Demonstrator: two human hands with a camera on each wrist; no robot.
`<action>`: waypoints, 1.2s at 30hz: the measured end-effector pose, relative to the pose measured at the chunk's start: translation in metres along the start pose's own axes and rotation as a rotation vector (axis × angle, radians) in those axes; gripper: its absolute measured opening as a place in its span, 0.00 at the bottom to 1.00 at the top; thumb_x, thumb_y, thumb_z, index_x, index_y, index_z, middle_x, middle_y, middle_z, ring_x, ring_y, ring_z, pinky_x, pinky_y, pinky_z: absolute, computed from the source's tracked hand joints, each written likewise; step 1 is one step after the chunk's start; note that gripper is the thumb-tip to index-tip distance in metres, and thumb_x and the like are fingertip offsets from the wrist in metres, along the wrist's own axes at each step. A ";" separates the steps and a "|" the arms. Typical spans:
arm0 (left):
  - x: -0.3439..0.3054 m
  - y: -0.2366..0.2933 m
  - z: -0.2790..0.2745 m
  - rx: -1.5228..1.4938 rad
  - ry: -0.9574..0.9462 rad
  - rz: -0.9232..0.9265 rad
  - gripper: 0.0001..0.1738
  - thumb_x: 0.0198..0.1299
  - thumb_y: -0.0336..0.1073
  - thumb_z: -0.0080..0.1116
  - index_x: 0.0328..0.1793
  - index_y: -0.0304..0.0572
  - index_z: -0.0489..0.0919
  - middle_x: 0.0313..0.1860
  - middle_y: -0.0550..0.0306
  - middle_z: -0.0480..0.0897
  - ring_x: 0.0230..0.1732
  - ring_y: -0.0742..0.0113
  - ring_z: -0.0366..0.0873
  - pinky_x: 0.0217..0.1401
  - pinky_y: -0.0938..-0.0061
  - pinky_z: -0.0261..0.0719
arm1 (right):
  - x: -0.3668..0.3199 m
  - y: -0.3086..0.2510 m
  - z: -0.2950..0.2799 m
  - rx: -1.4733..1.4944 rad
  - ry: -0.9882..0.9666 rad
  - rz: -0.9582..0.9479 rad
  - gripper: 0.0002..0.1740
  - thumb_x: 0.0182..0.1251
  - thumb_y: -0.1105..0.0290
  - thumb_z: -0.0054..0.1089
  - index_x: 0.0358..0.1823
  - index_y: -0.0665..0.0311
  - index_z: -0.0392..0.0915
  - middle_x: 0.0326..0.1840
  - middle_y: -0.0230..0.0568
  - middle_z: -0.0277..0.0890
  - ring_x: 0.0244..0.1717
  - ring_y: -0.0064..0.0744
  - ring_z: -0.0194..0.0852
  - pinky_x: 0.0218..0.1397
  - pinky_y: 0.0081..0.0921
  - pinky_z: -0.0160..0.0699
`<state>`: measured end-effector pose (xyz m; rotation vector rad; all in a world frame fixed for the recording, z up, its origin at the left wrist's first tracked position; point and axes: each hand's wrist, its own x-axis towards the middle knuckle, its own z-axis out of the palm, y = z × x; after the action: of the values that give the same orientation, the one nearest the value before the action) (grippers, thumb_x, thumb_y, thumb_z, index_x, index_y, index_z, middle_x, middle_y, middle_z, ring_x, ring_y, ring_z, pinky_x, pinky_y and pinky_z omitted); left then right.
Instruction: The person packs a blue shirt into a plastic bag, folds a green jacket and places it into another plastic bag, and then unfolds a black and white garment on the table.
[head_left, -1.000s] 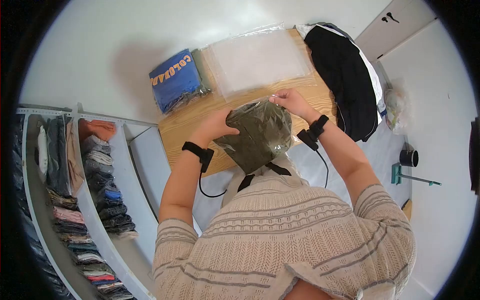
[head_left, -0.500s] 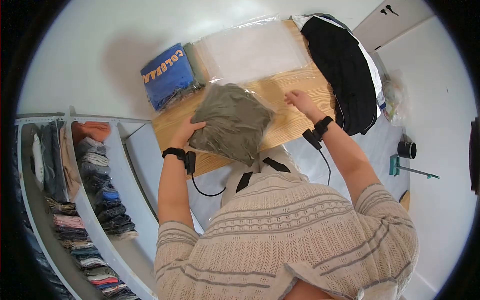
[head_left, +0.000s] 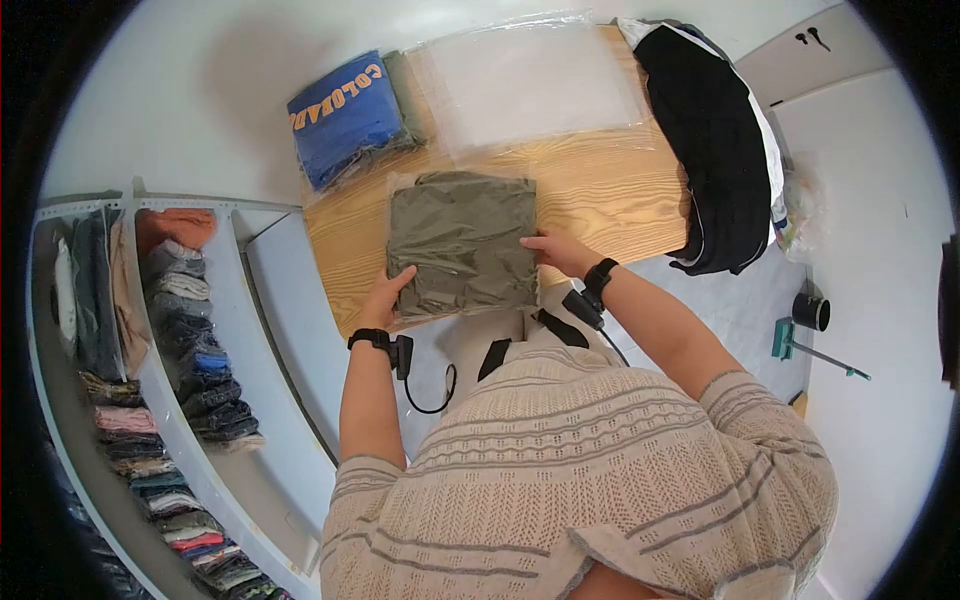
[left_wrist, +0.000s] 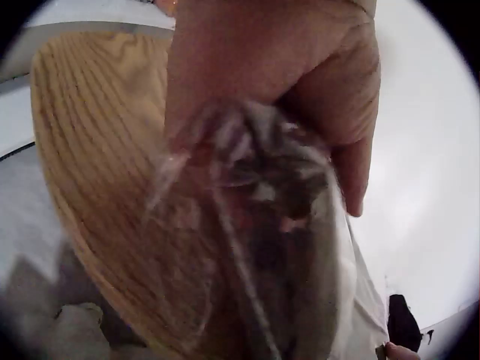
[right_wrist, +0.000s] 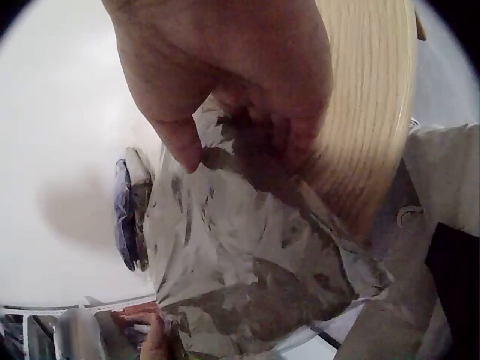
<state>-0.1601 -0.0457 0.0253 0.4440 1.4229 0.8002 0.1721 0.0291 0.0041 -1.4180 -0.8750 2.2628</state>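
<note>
A folded olive garment in a clear plastic bag (head_left: 462, 240) is held roughly level over the front of the wooden table. My left hand (head_left: 382, 300) grips its lower left edge, thumb on top. On the right edge, my right hand (head_left: 562, 252) pinches the bag with the thumb above and the fingers beneath. In the left wrist view, the left hand (left_wrist: 277, 75) has clear plastic bunched at its fingers, which are partly hidden. The right wrist view shows the right hand (right_wrist: 232, 82) holding the crinkled bag (right_wrist: 225, 232).
A bagged blue garment with orange lettering (head_left: 345, 120) lies at the table's back left, beside flat clear bags (head_left: 530, 85). Black clothing (head_left: 705, 150) is heaped at the right end. Shelves of folded clothes (head_left: 205, 330) stand at the left; a dark bin (head_left: 811, 312) is on the floor.
The bagged garment was tilted and has turned square and flatter. My right hand let go of it, moved away, and now holds its right edge; my left hand has stayed on the left side.
</note>
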 end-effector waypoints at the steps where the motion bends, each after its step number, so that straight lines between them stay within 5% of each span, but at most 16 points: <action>1: -0.002 0.001 -0.001 -0.062 -0.068 -0.018 0.37 0.52 0.39 0.65 0.66 0.36 0.62 0.57 0.49 0.73 0.54 0.60 0.73 0.55 0.64 0.73 | 0.001 -0.003 0.004 0.034 0.000 0.005 0.19 0.63 0.63 0.56 0.53 0.64 0.71 0.45 0.34 0.74 0.42 0.25 0.71 0.48 0.23 0.70; 5: -0.012 0.014 0.002 -0.082 -0.088 -0.047 0.35 0.52 0.36 0.65 0.65 0.33 0.63 0.56 0.50 0.74 0.54 0.61 0.73 0.55 0.67 0.74 | 0.008 -0.007 -0.002 0.183 -0.192 0.075 0.22 0.63 0.63 0.54 0.56 0.64 0.69 0.50 0.33 0.74 0.48 0.26 0.71 0.53 0.27 0.69; 14: -0.056 0.082 0.021 -0.375 -0.231 0.305 0.31 0.51 0.32 0.64 0.61 0.33 0.66 0.54 0.51 0.75 0.52 0.62 0.75 0.56 0.69 0.75 | -0.035 -0.104 0.030 0.355 -0.295 0.017 0.28 0.61 0.67 0.53 0.62 0.68 0.62 0.60 0.44 0.68 0.59 0.38 0.67 0.67 0.37 0.62; 22: 0.003 0.156 -0.015 -0.491 -0.094 0.479 0.29 0.52 0.33 0.62 0.61 0.34 0.67 0.53 0.51 0.75 0.51 0.61 0.75 0.55 0.68 0.75 | 0.046 -0.212 0.068 0.281 -0.306 -0.074 0.26 0.61 0.67 0.54 0.60 0.70 0.64 0.59 0.46 0.69 0.57 0.39 0.69 0.64 0.37 0.65; 28: 0.072 0.203 -0.062 -0.575 0.036 0.452 0.30 0.54 0.36 0.60 0.62 0.35 0.66 0.54 0.50 0.74 0.52 0.58 0.75 0.55 0.63 0.76 | 0.137 -0.276 0.101 0.237 -0.337 -0.073 0.25 0.63 0.63 0.54 0.58 0.70 0.66 0.58 0.46 0.70 0.56 0.38 0.69 0.63 0.35 0.66; 31: 0.120 0.201 -0.099 -0.650 -0.016 0.350 0.29 0.54 0.36 0.60 0.62 0.36 0.66 0.55 0.51 0.74 0.53 0.58 0.74 0.55 0.62 0.76 | 0.200 -0.280 0.107 0.268 -0.345 -0.096 0.28 0.62 0.59 0.58 0.58 0.68 0.66 0.55 0.43 0.71 0.55 0.36 0.68 0.59 0.32 0.68; 33: 0.145 0.198 -0.117 -0.516 0.118 0.154 0.36 0.51 0.37 0.65 0.64 0.34 0.63 0.57 0.49 0.72 0.55 0.59 0.72 0.57 0.69 0.73 | 0.246 -0.265 0.100 0.271 -0.328 -0.077 0.31 0.60 0.58 0.60 0.60 0.68 0.65 0.53 0.40 0.70 0.51 0.32 0.68 0.53 0.29 0.69; 34: 0.145 0.203 -0.112 -0.521 0.125 0.124 0.36 0.51 0.37 0.65 0.64 0.34 0.63 0.57 0.49 0.72 0.55 0.59 0.72 0.57 0.69 0.73 | 0.252 -0.261 0.096 0.018 -0.067 -0.098 0.33 0.60 0.57 0.61 0.61 0.68 0.62 0.52 0.40 0.68 0.48 0.29 0.66 0.49 0.25 0.67; 36: 0.146 0.218 -0.106 -0.178 0.372 0.134 0.36 0.50 0.38 0.67 0.63 0.34 0.64 0.56 0.50 0.73 0.55 0.60 0.73 0.56 0.70 0.73 | 0.253 -0.241 0.095 -0.052 0.038 -0.220 0.34 0.60 0.57 0.61 0.62 0.68 0.61 0.52 0.42 0.67 0.48 0.28 0.66 0.49 0.25 0.67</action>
<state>-0.3186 0.1858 0.0641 0.2625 1.6576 1.1521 -0.0375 0.3247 0.0172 -1.3111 -1.0299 2.0582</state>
